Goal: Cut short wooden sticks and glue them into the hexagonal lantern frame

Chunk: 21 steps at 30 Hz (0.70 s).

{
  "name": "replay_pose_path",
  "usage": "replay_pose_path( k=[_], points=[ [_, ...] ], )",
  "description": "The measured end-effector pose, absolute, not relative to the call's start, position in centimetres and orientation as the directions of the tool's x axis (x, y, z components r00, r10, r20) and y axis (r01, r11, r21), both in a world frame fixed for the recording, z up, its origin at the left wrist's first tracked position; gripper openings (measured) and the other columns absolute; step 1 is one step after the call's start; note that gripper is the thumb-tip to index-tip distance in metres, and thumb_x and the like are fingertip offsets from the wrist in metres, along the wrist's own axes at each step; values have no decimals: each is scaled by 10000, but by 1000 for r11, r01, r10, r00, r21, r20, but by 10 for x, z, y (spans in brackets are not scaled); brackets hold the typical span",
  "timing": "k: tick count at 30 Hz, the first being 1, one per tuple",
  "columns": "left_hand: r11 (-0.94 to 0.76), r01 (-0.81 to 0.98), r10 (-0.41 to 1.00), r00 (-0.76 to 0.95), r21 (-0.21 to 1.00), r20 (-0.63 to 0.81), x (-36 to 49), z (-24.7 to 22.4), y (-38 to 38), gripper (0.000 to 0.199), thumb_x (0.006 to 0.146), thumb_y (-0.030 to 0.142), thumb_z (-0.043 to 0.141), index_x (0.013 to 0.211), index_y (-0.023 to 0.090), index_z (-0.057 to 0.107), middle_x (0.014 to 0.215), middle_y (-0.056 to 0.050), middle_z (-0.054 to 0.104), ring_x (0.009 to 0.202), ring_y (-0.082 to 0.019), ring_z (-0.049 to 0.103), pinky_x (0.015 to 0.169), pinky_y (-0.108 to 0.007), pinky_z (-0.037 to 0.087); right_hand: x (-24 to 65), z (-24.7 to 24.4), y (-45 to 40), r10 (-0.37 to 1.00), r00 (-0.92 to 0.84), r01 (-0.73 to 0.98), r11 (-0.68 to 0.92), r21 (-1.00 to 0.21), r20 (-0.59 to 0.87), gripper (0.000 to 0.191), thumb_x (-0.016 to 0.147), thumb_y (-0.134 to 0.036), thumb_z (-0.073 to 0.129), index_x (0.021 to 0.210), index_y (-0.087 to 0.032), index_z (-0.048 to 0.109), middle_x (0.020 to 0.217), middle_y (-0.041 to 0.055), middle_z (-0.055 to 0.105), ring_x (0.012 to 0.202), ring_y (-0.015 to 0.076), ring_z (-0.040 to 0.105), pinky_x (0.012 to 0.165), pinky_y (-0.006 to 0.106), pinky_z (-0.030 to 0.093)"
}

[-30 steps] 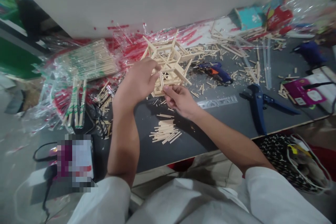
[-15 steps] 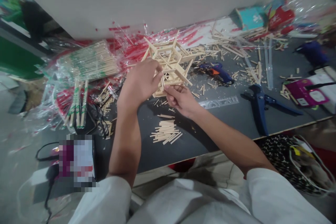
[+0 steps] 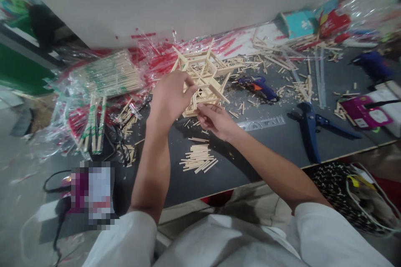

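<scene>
A pale wooden-stick framework (image 3: 206, 66), built with open polygon-shaped sections, stands on the dark table in front of me. My left hand (image 3: 174, 96) curls over its near left side, thumb and fingers bent in at a stick; the fingertips are partly hidden. Low on the near side, my right hand (image 3: 216, 120) has its thumb and forefinger pressed together at the base. Whatever lies in that pinch is too small to make out. Just below the hands lies a pile of short cut sticks (image 3: 199, 156).
Right of the framework are a blue glue gun (image 3: 261, 87), a clear ruler (image 3: 263, 123) and a blue-handled cutter (image 3: 308, 131). Bagged sticks (image 3: 109, 71) lie to the left. Stick offcuts litter the table (image 3: 250, 154). A second blue glue gun (image 3: 372, 64) rests at far right.
My left hand and forearm have shifted slightly right. The right hand stays at the framework's base, its fingers slightly adjusted. The framework stands in nearly the same place.
</scene>
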<state>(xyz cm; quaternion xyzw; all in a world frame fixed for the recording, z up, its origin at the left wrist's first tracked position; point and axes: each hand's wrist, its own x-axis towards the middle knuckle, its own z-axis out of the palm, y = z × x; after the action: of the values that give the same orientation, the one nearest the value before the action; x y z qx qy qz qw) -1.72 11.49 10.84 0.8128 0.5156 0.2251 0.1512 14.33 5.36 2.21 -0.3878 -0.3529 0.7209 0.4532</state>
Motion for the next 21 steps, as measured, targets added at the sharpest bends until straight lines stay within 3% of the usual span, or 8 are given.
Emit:
replay_pose_path(
  k=[4,10,21],
  points=[
    [-422,747,906,360,513,221,-18,106,116,57,980,275,709,934,259,738,957,-65,772,1004,-263,704,969,-400,578,141,25,50,920,-338,-351,-319,-880,-199,641,735,-796,898,852,-188,730,644,-47,577,501,38,394,447,231,224],
    [-424,743,905,377,518,199,-21,109,117,88,984,294,693,958,243,761,989,-77,789,972,-255,716,969,-394,578,135,21,48,959,-222,-342,-245,-907,-175,609,716,-770,921,809,-212,694,596,-69,533,480,42,367,447,241,242],
    [-390,771,921,343,504,187,-21,109,117,143,1027,246,611,980,232,746,1046,-72,814,977,-238,710,936,-364,560,135,20,49,969,-207,-344,-201,-917,-135,571,734,-724,932,766,-216,672,571,-64,542,468,39,336,449,248,229]
  ],
)
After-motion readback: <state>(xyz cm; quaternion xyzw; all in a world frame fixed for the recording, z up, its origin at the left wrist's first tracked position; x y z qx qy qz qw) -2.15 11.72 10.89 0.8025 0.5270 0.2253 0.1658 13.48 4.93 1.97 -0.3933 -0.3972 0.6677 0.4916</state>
